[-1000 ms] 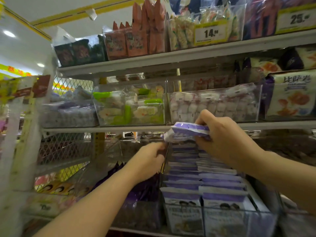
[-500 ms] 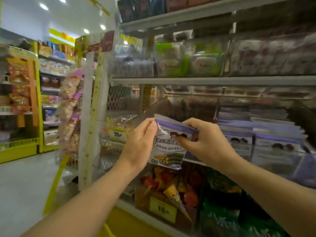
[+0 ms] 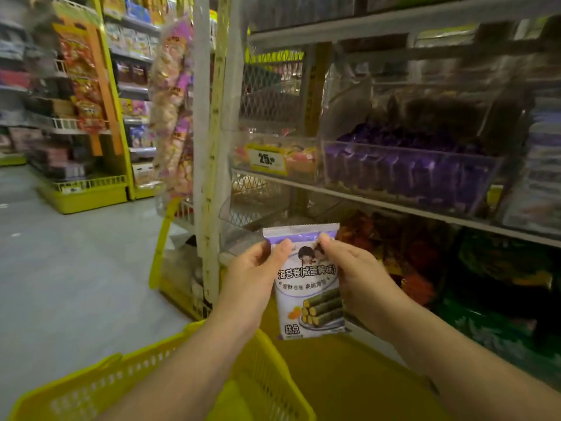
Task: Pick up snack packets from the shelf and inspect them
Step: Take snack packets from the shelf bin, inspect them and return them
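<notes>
The setting is a shop aisle with a pale grey floor (image 3: 76, 268) across the left half of the frame. At upper left, far shelving (image 3: 76, 101) on yellow bases carries mixed packaged goods, too blurred to identify. At lower left, a yellow perforated basket (image 3: 151, 381) sits under the left forearm. Right of the far shelving, strips of bagged snacks (image 3: 173, 101) hang beside a white upright post (image 3: 209, 147) at the end of the near rack.

The left hand (image 3: 252, 278) is at lower centre. Its fingers (image 3: 280, 250) are clamped on the upper left edge of the snack packet (image 3: 306, 287). The packet is held upright in mid-air at lower centre of the frame, in front of the bottom level of the rack and just right of the basket rim. Its printed face is toward the camera: purple band on top, white body, dark green rolls pictured low on the front. The right hand (image 3: 355, 278) mirrors the left, with its fingers (image 3: 326, 241) clamped on the upper right edge of the packet.

Above the hands, a yellow price tag (image 3: 266, 159) reads 25. To its right, a clear bin (image 3: 485, 189) on the grey shelf (image 3: 364, 199) holds a row of purple packets. Below that shelf, red and orange bags (image 3: 403, 256) lie right of the packet, and green bags (image 3: 501, 284) fill the lower right of the frame.
</notes>
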